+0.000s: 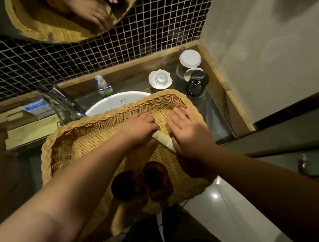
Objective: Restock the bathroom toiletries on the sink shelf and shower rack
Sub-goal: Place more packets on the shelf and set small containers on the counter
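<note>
A large woven wicker basket [87, 137] rests over the white sink basin [107, 103]. Inside it lies a slim pale packet [164, 140], perhaps a toothbrush or tube. My left hand [139, 128] is closed on the packet's upper end. My right hand [189, 135] lies flat, fingers spread, over its lower end and the basket floor. Two dark brown round items [140, 182] sit in the basket near its front rim, between my forearms.
On the glass shelf [215, 117] to the right stand two dark cups, one with a white paper lid [190, 58], and a covered glass [160, 79]. A small clear bottle [103, 86] stands behind the basin, a tap [63, 101] at left. Mosaic wall and mirror [62, 17] lie behind.
</note>
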`<action>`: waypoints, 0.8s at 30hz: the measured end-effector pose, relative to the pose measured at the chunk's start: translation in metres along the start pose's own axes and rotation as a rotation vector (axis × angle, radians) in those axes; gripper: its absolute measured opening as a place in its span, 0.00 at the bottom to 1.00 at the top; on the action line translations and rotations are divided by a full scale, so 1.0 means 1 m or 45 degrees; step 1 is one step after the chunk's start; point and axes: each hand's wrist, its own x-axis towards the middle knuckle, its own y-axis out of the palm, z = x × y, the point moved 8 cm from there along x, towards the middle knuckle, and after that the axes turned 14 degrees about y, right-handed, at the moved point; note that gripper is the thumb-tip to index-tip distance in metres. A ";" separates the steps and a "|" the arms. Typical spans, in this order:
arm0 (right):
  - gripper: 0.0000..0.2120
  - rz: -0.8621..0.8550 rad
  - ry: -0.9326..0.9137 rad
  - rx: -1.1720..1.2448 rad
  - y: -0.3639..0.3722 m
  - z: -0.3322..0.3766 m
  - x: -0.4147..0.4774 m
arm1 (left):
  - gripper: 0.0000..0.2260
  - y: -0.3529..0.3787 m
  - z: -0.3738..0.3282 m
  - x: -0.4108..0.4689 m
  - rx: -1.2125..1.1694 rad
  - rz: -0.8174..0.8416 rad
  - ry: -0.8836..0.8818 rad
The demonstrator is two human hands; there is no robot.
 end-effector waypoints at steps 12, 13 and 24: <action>0.22 0.421 -0.139 -0.029 0.052 0.091 0.036 | 0.22 0.055 0.040 -0.160 -0.531 -0.184 -0.759; 0.23 0.428 -0.138 -0.022 0.055 0.094 0.040 | 0.22 0.056 0.037 -0.168 -0.529 -0.201 -0.781; 0.35 0.463 -0.260 -0.030 0.067 0.100 0.055 | 0.21 0.066 0.029 -0.181 -0.357 -0.307 -0.833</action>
